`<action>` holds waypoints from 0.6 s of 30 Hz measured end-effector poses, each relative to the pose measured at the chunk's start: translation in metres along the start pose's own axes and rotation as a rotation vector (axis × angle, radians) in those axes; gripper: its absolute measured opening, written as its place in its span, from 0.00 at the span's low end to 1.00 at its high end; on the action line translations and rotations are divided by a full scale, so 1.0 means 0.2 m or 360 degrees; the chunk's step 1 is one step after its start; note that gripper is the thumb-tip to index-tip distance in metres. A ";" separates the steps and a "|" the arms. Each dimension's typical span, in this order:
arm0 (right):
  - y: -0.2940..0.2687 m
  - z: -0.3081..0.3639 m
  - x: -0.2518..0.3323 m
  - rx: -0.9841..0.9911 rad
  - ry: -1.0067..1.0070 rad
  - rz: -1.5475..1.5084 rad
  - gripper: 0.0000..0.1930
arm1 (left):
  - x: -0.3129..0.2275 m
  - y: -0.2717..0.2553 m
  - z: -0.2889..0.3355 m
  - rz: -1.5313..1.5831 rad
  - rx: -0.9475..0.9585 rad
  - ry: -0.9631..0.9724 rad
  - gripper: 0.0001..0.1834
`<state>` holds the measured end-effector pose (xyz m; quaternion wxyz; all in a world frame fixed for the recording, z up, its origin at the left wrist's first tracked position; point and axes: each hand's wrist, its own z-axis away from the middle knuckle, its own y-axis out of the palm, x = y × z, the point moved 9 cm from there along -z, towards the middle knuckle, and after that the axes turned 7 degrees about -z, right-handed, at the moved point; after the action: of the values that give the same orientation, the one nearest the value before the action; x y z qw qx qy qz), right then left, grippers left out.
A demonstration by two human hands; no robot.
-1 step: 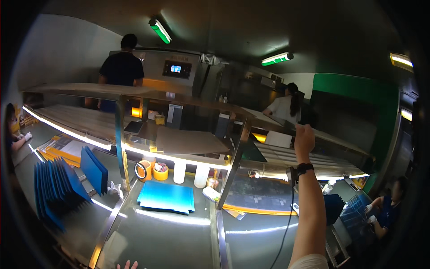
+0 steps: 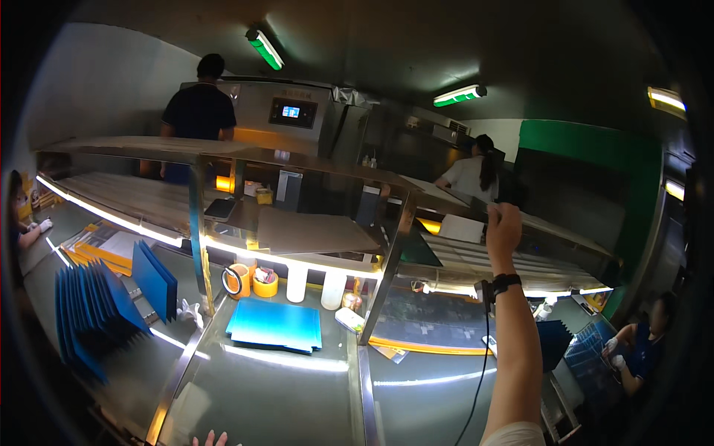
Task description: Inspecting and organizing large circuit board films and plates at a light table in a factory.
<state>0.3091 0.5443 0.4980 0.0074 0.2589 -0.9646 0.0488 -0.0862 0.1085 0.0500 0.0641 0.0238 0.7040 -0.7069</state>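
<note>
My right arm reaches up over the bench to the edge of the upper shelf. My right hand is closed in a pinch at that edge, and what the fingers hold, if anything, is too small to make out. A dark band circles the wrist. Only the fingertips of my left hand show at the lower edge, spread apart over the grey bench top. Ahead of them lies a small stack of blue sheets, below a bright strip light.
Blue panels stand in a rack at left. Orange tape rolls and white bottles line the bench back. Metal posts split the bench. A black cable hangs by my right arm. Co-workers stand beyond the shelves; others sit at both sides.
</note>
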 end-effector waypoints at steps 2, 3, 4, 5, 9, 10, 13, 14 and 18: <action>0.04 0.05 -0.01 0.0030 -0.0178 0.0083 0.18 | -0.01 -0.05 -0.05 0.0009 -0.0004 0.0013 0.52; 0.12 0.07 -0.06 0.0160 -0.0173 0.0160 0.19 | -0.02 -0.06 -0.06 0.0014 0.0016 0.0013 0.52; 0.18 0.08 -0.07 0.0294 -0.0163 0.0225 0.19 | -0.02 -0.06 -0.07 0.0015 0.0041 0.0002 0.52; 0.22 0.06 -0.08 0.0548 -0.0016 0.0150 0.16 | -0.02 -0.06 -0.08 0.0011 0.0053 0.0003 0.52; 0.33 -0.03 -0.13 0.0647 -0.0121 0.0325 0.13 | -0.01 -0.05 -0.07 0.0048 0.0026 -0.0007 0.51; 0.28 -0.03 -0.01 0.0480 -0.0174 0.0075 0.13 | 0.00 -0.06 -0.06 0.0068 0.0014 -0.0021 0.51; 0.34 0.23 0.29 0.0787 -0.0280 -0.0111 0.14 | 0.00 -0.06 -0.02 0.0041 0.0030 -0.0094 0.51; 0.41 0.39 0.34 0.1215 -0.0358 0.0035 0.15 | 0.01 -0.05 -0.04 0.0054 0.0039 -0.0111 0.51; 0.65 0.72 0.17 0.1189 -0.0024 -0.0480 0.26 | -0.01 -0.10 -0.08 -0.0072 -0.0021 0.0050 0.42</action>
<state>0.2168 0.6259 0.3450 -0.0873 0.3829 -0.8317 0.3925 -0.0868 0.1246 0.0700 0.0370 0.0185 0.7099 -0.7030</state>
